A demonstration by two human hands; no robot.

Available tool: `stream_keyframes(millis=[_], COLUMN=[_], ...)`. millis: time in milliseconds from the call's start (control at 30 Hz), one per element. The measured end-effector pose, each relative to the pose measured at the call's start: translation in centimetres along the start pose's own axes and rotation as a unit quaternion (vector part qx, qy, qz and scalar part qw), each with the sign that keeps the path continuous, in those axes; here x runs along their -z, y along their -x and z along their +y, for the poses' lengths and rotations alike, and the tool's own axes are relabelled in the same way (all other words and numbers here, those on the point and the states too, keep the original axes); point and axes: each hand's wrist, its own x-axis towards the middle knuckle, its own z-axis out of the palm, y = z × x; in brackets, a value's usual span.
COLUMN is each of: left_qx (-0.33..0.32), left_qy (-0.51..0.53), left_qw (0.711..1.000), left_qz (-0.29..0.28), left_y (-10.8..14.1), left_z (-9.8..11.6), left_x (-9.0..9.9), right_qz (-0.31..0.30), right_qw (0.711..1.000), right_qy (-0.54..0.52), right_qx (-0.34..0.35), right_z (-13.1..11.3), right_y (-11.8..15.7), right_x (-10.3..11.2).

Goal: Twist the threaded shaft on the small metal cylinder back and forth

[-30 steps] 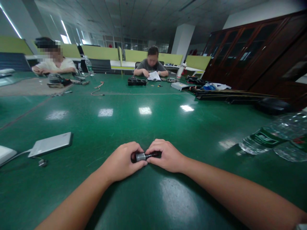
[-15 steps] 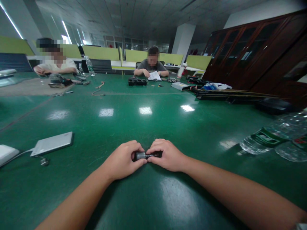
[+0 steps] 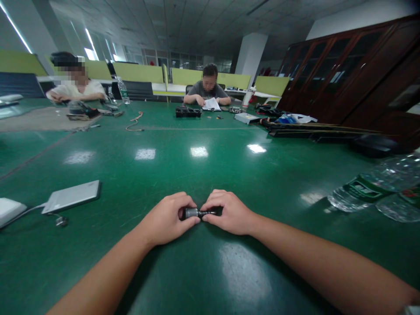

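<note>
Between its thumb and fingers, my left hand (image 3: 165, 219) grips a small grey metal cylinder (image 3: 191, 213) lying sideways just over the table. A narrow dark ridged shaft (image 3: 201, 214) lies in line with the cylinder, toward the right. My right hand (image 3: 230, 213) pinches this shaft with thumb and fingertips. Whether cylinder and shaft are one piece or two is too small to tell. Both hands rest low over the green table (image 3: 170, 170), fingertips close together but apart.
On the left lies a grey flat box (image 3: 72, 197) with a cable and a white device (image 3: 10, 211). Clear plastic bottles (image 3: 364, 190) lie on the right. Across the table two people sit behind a black tray (image 3: 188, 112) and loose parts.
My left hand has shifted very slightly left with the cylinder, and a little more of the ridged shaft shows between the hands. The right hand has hardly moved.
</note>
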Motion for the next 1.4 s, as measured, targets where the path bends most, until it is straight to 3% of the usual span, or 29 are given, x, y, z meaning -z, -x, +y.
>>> stream_keyframes(millis=[1400], left_qx=[0.009], left_qy=[-0.018], left_qw=[1.0], left_qz=[0.014], left_y=[0.07], left_z=[-0.88], left_x=[0.85], right_qz=[0.031], right_qw=[0.995], right_qy=[0.047], right_qx=[-0.081], right_z=[0.35], right_y=[0.03], right_x=[-0.16])
